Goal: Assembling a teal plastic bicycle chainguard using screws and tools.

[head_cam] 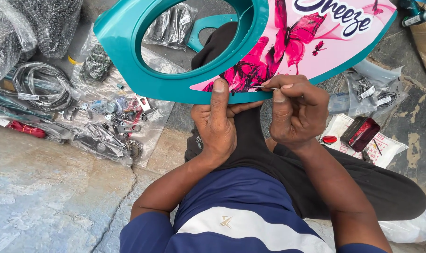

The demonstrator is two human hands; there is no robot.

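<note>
Concrete floor cluttered; left hand [216, 122] grips teal panel [128, 42] edge, right hand [295, 110] pinches thin blade [262, 87].

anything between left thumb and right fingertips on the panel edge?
Head view: only a thin metal pin lying across the pink butterfly decal of the teal panel, from the right hand toward the left hand.

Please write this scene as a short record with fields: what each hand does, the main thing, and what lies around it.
left hand: steadies the teal panel from below, thumb on its lower edge
right hand: pinches a thin needle-like tool against the pink butterfly sticker
panel: large oval hole, rests over the knee
left side: bagged cables and small metal parts on the ground
right side: red lamp on a white bag
</note>
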